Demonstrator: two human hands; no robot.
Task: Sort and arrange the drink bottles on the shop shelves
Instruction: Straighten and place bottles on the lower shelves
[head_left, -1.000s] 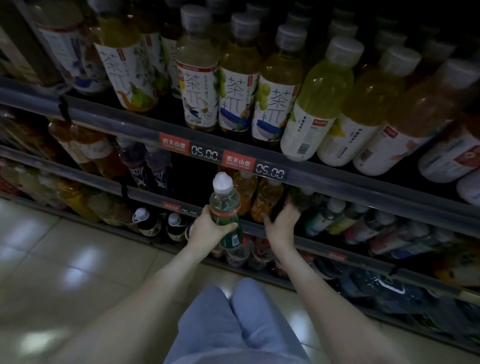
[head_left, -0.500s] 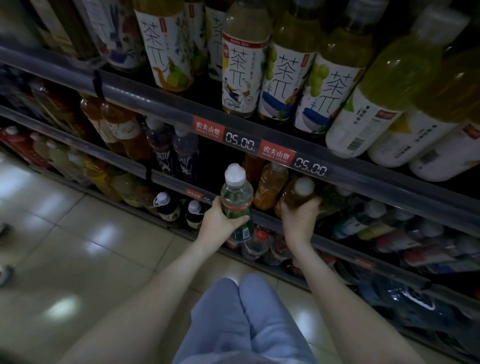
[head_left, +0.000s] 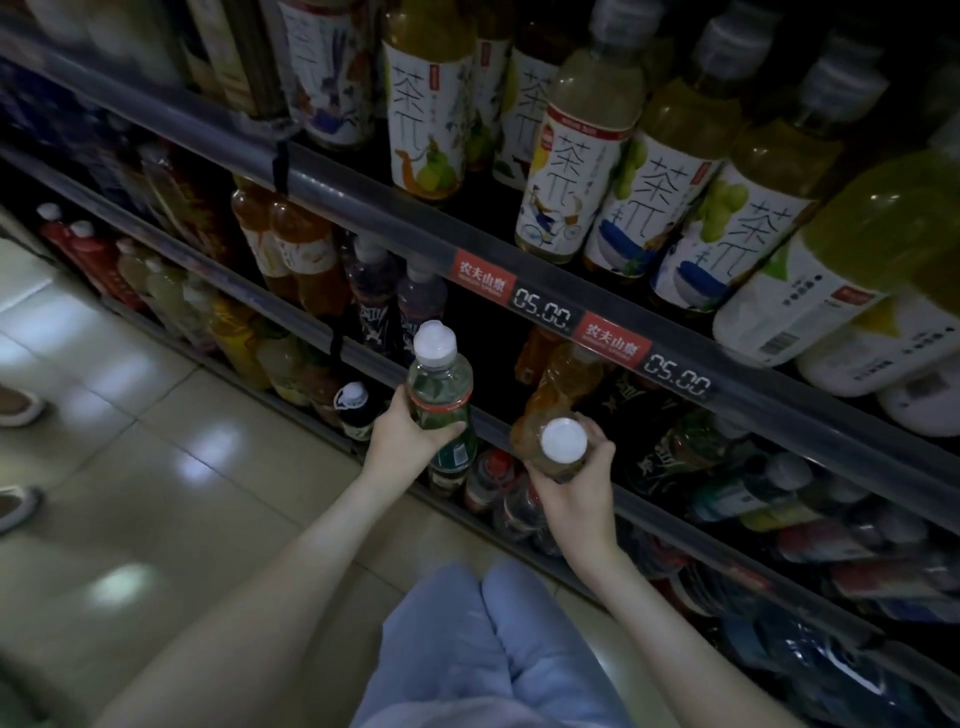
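My right hand (head_left: 574, 496) gripped the amber bottle (head_left: 553, 441), cap tilted toward me, nearest the shelf gap (head_left: 488, 343); left hand (head_left: 410, 434) held the green bottle (head_left: 441, 395) upright.

two hands (head_left: 410, 436), two held bottles (head_left: 440, 395), two red price tags (head_left: 484, 276), two "05.00" price displays (head_left: 541, 313)
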